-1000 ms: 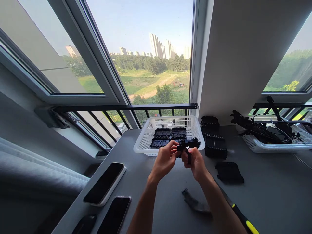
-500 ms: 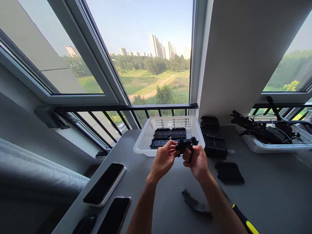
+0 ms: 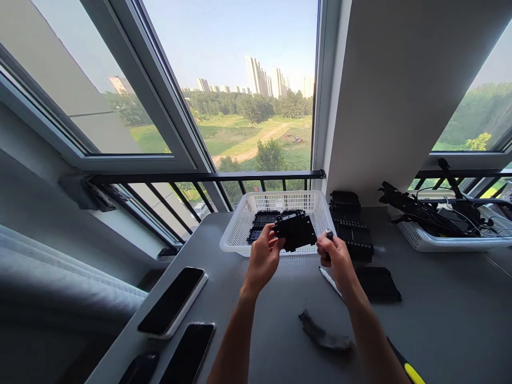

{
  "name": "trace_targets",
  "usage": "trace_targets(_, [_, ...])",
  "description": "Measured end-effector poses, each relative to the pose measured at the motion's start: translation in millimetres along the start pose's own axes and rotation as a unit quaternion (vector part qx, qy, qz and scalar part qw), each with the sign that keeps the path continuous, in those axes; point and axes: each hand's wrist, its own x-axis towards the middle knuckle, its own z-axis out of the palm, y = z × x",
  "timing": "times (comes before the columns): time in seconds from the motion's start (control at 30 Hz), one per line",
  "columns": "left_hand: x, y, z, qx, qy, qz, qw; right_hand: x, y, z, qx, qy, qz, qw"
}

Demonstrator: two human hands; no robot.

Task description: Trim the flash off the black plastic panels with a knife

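My left hand point(image 3: 262, 258) grips a flat black square plastic panel point(image 3: 295, 230) by its lower left corner and holds it tilted up in front of the white mesh basket point(image 3: 237, 234). My right hand point(image 3: 339, 257) is off the panel, just to its right. Its fingers are closed round a small dark piece with a grey tip point(image 3: 329, 233) that I cannot name. More black panels point(image 3: 262, 220) lie inside the basket.
Black panels are stacked point(image 3: 349, 234) right of the basket and one lies flat point(image 3: 378, 284) on the grey table. A screwdriver point(image 3: 408, 369) runs under my right arm, near a dark scrap point(image 3: 324, 336). Two phones point(image 3: 172, 301) lie left. A tray of cables point(image 3: 440, 240) stands far right.
Both hands were working together on the black part at the basket's front. Now the right hand has come away to the right, and the left hand has turned the panel's flat face up.
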Motion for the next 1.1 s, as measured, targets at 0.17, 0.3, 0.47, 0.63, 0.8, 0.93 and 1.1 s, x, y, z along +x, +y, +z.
trace_targets(0.17, [1.9, 2.8, -1.0, -0.110, 0.000, 0.042, 0.993, 9.6, 3.6, -11.5, -0.100, 0.100, -0.053, 0.988])
trace_targets(0.3, [-2.6, 7.8, 1.2, -0.178, -0.040, 0.071, 0.981, 10.9, 7.5, -1.8, 0.053, -0.045, 0.081, 0.994])
trace_targets(0.47, [-9.4, 10.6, 4.6, -0.274, -0.037, 0.043, 0.960, 5.2, 3.5, 10.8, 0.231, -0.045, 0.119, 0.964])
trace_targets(0.63, [-4.3, 7.5, 0.7, -0.301, -0.014, -0.037, 0.953, 5.1, 1.3, 7.9, 0.242, 0.039, 0.074, 0.967])
trace_targets(0.8, [-3.1, 11.9, -4.1, -0.304, -0.003, -0.113, 0.946, 11.4, 9.9, 4.1, 0.144, 0.156, -0.068, 0.975])
trace_targets(0.93, [-8.5, 17.8, 1.5, -0.194, 0.006, -0.096, 0.976, 14.9, 16.1, 1.6, 0.057, 0.175, -0.144, 0.972])
trace_targets(1.1, [-8.5, 17.2, 4.2, -0.136, -0.004, -0.069, 0.988, 16.6, 17.8, -1.9, 0.023, 0.189, -0.167, 0.967])
